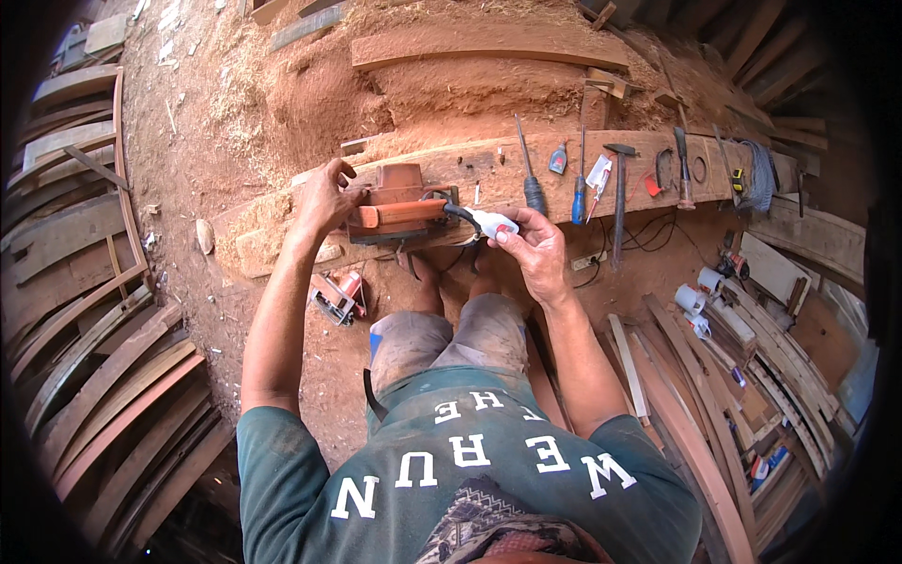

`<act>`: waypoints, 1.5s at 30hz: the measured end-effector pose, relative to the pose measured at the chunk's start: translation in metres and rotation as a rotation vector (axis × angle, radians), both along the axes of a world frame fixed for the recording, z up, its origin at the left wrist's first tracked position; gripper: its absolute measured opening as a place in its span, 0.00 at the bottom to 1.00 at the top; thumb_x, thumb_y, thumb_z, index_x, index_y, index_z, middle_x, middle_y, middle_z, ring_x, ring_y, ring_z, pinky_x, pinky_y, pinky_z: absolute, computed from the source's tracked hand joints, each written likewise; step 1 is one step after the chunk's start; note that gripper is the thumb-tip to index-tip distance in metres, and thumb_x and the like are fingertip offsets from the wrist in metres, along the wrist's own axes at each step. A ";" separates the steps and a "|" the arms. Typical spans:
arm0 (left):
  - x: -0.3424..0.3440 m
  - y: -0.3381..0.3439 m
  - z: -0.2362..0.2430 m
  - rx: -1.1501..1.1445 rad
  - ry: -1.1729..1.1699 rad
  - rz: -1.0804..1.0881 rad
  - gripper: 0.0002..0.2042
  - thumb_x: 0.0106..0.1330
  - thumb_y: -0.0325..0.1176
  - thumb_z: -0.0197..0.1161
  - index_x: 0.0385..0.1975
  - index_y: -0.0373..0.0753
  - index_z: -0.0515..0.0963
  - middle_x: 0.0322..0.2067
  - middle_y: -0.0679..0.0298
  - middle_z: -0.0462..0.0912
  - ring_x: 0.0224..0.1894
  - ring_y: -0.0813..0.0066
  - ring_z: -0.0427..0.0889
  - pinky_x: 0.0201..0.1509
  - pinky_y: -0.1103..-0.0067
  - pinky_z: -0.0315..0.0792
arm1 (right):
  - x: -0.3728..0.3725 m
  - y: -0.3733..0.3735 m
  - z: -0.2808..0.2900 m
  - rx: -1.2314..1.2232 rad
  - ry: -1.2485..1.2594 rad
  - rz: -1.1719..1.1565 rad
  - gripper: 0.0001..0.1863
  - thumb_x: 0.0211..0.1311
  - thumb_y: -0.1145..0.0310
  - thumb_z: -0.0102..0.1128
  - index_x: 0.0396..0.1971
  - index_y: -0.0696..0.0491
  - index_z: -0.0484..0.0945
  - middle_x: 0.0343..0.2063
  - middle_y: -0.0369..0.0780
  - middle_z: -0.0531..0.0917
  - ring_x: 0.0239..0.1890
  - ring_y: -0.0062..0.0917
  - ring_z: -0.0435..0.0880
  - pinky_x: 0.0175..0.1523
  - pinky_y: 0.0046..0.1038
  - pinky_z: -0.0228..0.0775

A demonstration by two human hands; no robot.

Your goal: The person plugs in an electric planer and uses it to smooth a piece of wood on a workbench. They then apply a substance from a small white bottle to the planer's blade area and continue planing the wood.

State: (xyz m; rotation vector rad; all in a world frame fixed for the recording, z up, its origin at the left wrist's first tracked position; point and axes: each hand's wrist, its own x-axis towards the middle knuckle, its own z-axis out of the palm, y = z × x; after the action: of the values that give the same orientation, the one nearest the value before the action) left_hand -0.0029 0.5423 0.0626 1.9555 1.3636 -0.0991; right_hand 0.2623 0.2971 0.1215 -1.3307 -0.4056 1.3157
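An orange electric planer (399, 214) rests on the long wooden plank bench (498, 160). My left hand (334, 195) grips the planer's left end with curled fingers. My right hand (531, 246), at the planer's right, is closed on a small white object with a red mark (493, 224), beside the planer's black cord (458, 211); I cannot make out exactly what it is. Right of the planer lie a dark-handled tool (534, 195), a small grey bottle (557, 159), a blue screwdriver (578, 209) and a hammer (620, 188).
An orange-and-metal power tool (334, 299) lies on the dirt floor below the bench, near my legs. Black cables (648, 235) trail under the bench. Stacked boards line the left (103, 395) and right (709, 414) sides. More tools and a rope coil (759, 174) sit at the bench's right end.
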 end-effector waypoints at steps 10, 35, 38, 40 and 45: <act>0.005 0.000 0.014 0.019 0.036 -0.026 0.20 0.60 0.39 0.76 0.48 0.37 0.83 0.46 0.48 0.85 0.49 0.55 0.86 0.51 0.65 0.80 | -0.004 0.003 0.001 0.084 0.187 -0.010 0.22 0.70 0.78 0.61 0.62 0.64 0.73 0.53 0.47 0.83 0.52 0.31 0.87 0.60 0.33 0.83; 0.007 0.003 0.011 0.015 0.005 -0.022 0.22 0.57 0.38 0.79 0.50 0.38 0.82 0.43 0.52 0.85 0.46 0.61 0.87 0.47 0.67 0.81 | -0.003 0.000 -0.005 0.065 0.160 -0.009 0.20 0.69 0.79 0.61 0.60 0.64 0.75 0.52 0.47 0.83 0.51 0.32 0.87 0.60 0.34 0.83; -0.009 0.004 -0.003 -0.164 -0.089 0.085 0.21 0.65 0.41 0.75 0.52 0.35 0.81 0.44 0.53 0.87 0.44 0.69 0.88 0.48 0.73 0.82 | -0.005 0.003 0.000 0.076 0.187 -0.016 0.20 0.68 0.79 0.62 0.59 0.64 0.75 0.51 0.47 0.84 0.51 0.32 0.87 0.61 0.34 0.83; -0.030 0.006 -0.014 -0.177 -0.231 0.286 0.19 0.64 0.39 0.76 0.50 0.35 0.82 0.40 0.57 0.87 0.41 0.71 0.86 0.45 0.74 0.80 | -0.005 0.006 0.008 0.099 0.168 -0.026 0.18 0.67 0.80 0.62 0.56 0.63 0.77 0.47 0.43 0.85 0.47 0.25 0.86 0.58 0.28 0.80; -0.060 0.001 -0.021 -0.193 -0.212 0.354 0.17 0.67 0.42 0.74 0.46 0.34 0.85 0.36 0.59 0.88 0.40 0.73 0.85 0.46 0.77 0.79 | 0.001 0.005 -0.001 0.095 0.090 -0.039 0.16 0.65 0.80 0.65 0.52 0.60 0.78 0.43 0.37 0.85 0.45 0.18 0.83 0.55 0.22 0.75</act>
State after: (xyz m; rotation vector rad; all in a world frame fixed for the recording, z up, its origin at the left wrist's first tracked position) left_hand -0.0628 0.5438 0.0412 1.4966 1.4758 0.1361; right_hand 0.2629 0.3024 0.1206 -1.1901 -0.3741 1.3033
